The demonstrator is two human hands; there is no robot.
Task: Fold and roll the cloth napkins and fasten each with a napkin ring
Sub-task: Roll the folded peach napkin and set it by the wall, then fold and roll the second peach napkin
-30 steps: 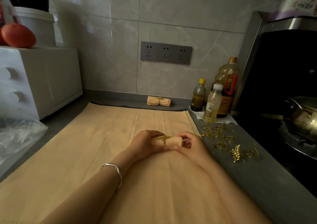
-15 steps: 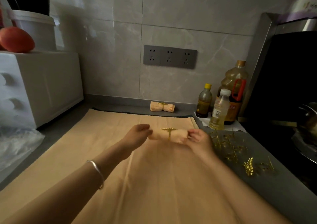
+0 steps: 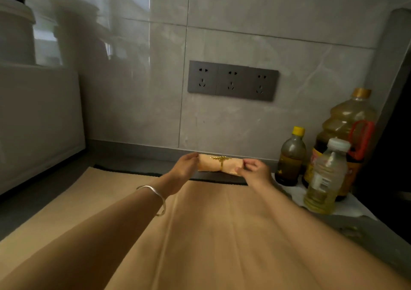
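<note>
Both arms reach forward to the far edge of the tan cloth sheet (image 3: 213, 234) that covers the grey tabletop (image 3: 44, 192).

The rolled peach cloth napkin (image 3: 219, 164) lies horizontally between the two hands, at the base of the grey tiled wall (image 3: 138, 103). Whether it rests on the tabletop or is held just above it cannot be told. A gold leaf-shaped metal napkin ring (image 3: 221, 161) encircles the roll at its middle.

Left hand (image 3: 185, 167): the fingers are extended and only slightly curved, with the tips against the left end of the roll. They are not wrapped around it. A silver bangle (image 3: 153, 197) sits on the left wrist.

Right hand (image 3: 254, 170): the fingers are curled, with thumb and fingertips pinching the right end of the roll.

Right of the right hand, three bottles stand on a white paper sheet (image 3: 347, 209): a small dark bottle with a yellow cap (image 3: 291, 156), a clear plastic bottle with a white cap (image 3: 325, 176), and a large amber oil jug with a red handle (image 3: 349, 129). A dark triple socket panel (image 3: 232, 80) is mounted on the wall above the napkin.
</note>
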